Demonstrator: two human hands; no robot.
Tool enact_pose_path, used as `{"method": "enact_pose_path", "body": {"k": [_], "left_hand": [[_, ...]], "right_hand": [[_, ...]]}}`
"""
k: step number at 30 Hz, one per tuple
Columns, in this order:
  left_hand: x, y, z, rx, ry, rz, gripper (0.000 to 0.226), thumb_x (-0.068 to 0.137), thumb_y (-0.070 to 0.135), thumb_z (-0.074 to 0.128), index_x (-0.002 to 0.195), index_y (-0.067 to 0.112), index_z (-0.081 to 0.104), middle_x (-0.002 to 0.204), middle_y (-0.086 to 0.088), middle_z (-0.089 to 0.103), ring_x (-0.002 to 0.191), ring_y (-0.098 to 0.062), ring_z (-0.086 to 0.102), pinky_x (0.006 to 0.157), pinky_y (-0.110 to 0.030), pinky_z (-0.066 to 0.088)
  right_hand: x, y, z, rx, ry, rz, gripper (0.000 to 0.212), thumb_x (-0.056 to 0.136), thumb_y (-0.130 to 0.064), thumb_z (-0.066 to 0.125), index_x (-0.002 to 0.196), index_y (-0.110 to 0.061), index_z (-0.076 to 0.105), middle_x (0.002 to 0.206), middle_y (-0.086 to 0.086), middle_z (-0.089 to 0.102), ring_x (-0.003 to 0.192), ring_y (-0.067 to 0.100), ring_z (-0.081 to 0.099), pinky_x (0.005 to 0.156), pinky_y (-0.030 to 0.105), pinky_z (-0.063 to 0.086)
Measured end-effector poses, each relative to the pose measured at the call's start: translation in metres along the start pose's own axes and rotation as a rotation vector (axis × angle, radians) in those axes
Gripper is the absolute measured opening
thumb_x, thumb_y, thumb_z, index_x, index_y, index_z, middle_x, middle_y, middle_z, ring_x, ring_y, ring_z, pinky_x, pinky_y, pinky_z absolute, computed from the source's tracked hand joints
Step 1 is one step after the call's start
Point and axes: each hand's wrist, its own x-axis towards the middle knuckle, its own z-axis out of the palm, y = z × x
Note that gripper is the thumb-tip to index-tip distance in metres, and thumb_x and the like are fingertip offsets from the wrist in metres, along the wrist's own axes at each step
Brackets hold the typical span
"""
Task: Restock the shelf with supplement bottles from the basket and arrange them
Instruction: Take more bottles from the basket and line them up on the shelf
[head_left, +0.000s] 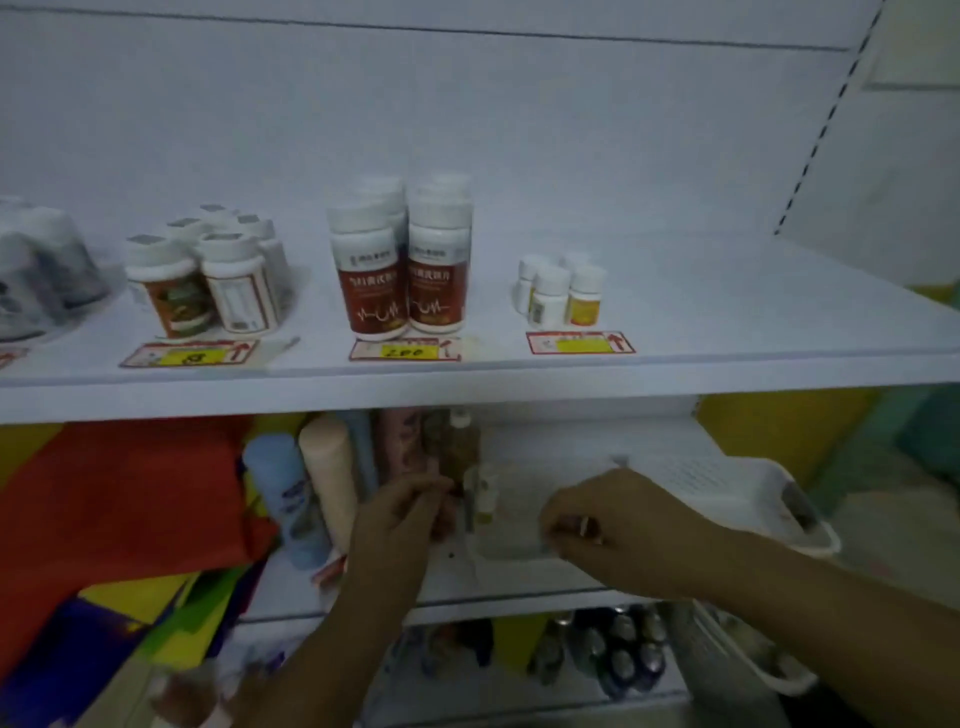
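Observation:
A white plastic basket (727, 483) sits on the lower shelf, under the white upper shelf (467, 374). My left hand (405, 514) is at the basket's left rim, fingers curled against a small white bottle (483, 493) with a yellow label. My right hand (597, 514) reaches into the basket with its fingers bent down; blur hides what they touch. On the upper shelf stand a group of small yellow-label bottles (563, 291), tall red-label bottles (402, 260) and white bottles with orange-green labels (208, 275).
Price tags (579, 343) lie along the shelf's front edge. The right end of the upper shelf (753, 291) is bare. Tubes and bottles (322, 478) stand left of the basket, with red and yellow bags (119, 509) further left. Dark bottles (618, 654) fill the shelf below.

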Motion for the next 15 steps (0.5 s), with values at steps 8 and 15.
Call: {"method": "enact_pose_path", "body": {"k": [8, 15], "left_hand": [[0.007, -0.076, 0.037, 0.494, -0.230, -0.147, 0.012, 0.081, 0.013, 0.069, 0.090, 0.007, 0.066, 0.089, -0.009, 0.064, 0.085, -0.020, 0.058, 0.075, -0.023, 0.044], [0.108, -0.113, 0.086, 0.808, -0.396, 0.069, 0.053, 0.081, 0.032, 0.066, 0.128, 0.011, 0.051, 0.130, -0.012, 0.055, 0.119, -0.027, 0.052, 0.099, -0.039, 0.046]], "right_hand": [[-0.011, 0.111, 0.106, 0.378, 0.057, 0.482, 0.013, 0.087, -0.014, 0.056, 0.077, -0.020, 0.061, 0.078, -0.003, 0.062, 0.077, 0.014, 0.059, 0.062, 0.014, 0.039], [0.073, 0.143, 0.165, 0.467, 0.030, 0.750, 0.017, 0.083, -0.025, 0.060, 0.099, -0.019, 0.060, 0.093, 0.001, 0.059, 0.072, 0.014, 0.053, 0.062, 0.020, 0.040]]}}
